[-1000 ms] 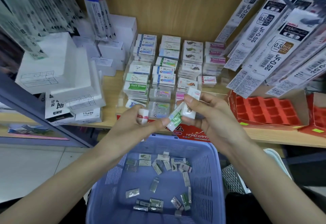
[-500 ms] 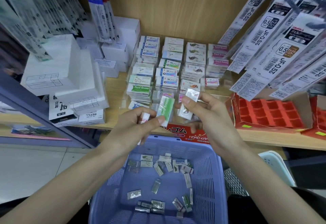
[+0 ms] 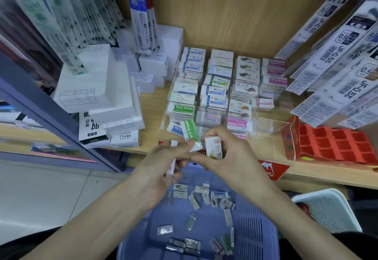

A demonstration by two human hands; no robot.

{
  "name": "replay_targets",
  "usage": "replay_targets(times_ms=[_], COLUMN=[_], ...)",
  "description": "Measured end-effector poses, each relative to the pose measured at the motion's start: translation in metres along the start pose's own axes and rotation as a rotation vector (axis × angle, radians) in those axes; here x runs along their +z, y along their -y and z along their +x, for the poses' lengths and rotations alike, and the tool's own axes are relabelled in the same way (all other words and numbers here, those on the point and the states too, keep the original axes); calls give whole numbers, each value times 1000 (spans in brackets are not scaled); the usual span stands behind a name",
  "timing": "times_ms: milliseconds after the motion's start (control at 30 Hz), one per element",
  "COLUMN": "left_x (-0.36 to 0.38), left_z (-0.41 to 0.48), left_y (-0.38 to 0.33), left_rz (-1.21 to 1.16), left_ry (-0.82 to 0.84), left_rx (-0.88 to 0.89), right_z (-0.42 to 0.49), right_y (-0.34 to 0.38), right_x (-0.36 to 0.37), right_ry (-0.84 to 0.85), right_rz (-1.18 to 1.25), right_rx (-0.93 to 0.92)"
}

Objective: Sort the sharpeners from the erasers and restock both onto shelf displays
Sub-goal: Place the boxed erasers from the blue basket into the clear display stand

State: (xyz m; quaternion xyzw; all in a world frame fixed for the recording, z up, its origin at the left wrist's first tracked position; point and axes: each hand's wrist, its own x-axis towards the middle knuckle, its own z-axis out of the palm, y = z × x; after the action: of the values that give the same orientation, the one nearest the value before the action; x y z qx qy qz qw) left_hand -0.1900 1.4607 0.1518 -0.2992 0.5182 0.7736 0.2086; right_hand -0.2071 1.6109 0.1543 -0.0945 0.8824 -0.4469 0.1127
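Above basket, green-sleeved eraser, white eraser (both pinched)

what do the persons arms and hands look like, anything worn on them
Both forearms are bare right to the frame's lower edge, with no sleeves in view. The left hand and the right hand wear no gloves, and no watch, bracelet or ring shows on either wrist or hand.

Green-and-white eraser; perforated blue basket; red tray; white boxes; wood-grain shelf
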Motion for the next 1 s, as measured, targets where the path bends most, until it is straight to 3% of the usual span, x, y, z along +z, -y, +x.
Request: replay_targets(times_ms=[133,233,300,433,567,800,1000], left_x=[-2,-6,-7,-18,-38,-59,-49], left_z=[-5,-8,-10,-12,-6,1,0], left_y=[8,9,9,-1,-16,-17,-20], left_rz=[-65,17,106,148,192,147,202], left_ry=[-2,8,-16,-149,-240,-224,-201], left_rx=[-57,-13,9,146,322,227,295], right_z=[-6,-8,-7,9,33,77,102], right_y=[-1,-7,-8,-2,12,31,28], right_x=[8,16,17,7,5,17,19], right_ry=[-116,-181,-176,-27,84,295,463], right_rz=[-323,-357,-360,-361,-444,-571,-599], right_rx=[-136,-239,-213,-7,31,112,165])
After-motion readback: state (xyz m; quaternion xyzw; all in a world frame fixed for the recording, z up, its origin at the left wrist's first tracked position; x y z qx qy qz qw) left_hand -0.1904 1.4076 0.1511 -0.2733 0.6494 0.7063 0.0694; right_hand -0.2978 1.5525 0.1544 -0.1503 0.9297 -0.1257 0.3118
